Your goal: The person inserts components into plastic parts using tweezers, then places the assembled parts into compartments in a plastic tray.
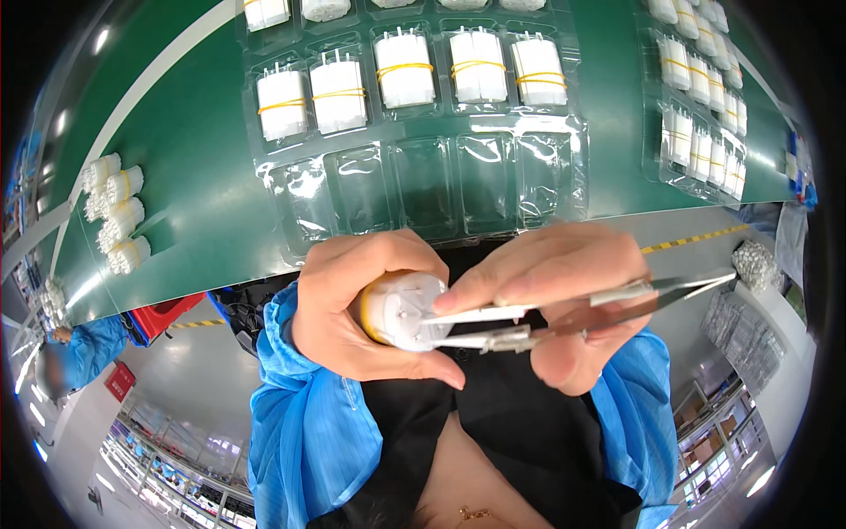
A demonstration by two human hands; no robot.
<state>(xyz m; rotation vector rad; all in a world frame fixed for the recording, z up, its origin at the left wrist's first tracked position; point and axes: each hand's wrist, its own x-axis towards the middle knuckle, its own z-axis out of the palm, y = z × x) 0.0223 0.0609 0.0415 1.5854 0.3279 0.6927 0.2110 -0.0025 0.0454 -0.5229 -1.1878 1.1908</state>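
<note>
My left hand point(352, 309) grips a round bundle of white plastic parts point(405, 310) bound with a yellow rubber band, its flat end facing me. My right hand point(564, 300) pinches metal tweezers point(564, 313), whose tips touch the face of the bundle. Both hands hover just in front of the green table's point(194, 176) near edge, below a clear blister tray point(423, 185) with empty pockets in its nearest row.
The tray's farther rows hold banded white bundles point(404, 69). A second filled tray point(701, 115) lies at the right. Several loose banded bundles point(115, 212) lie at the table's left. A person in a blue coat point(84, 348) is at far left, beside a red bin point(163, 316).
</note>
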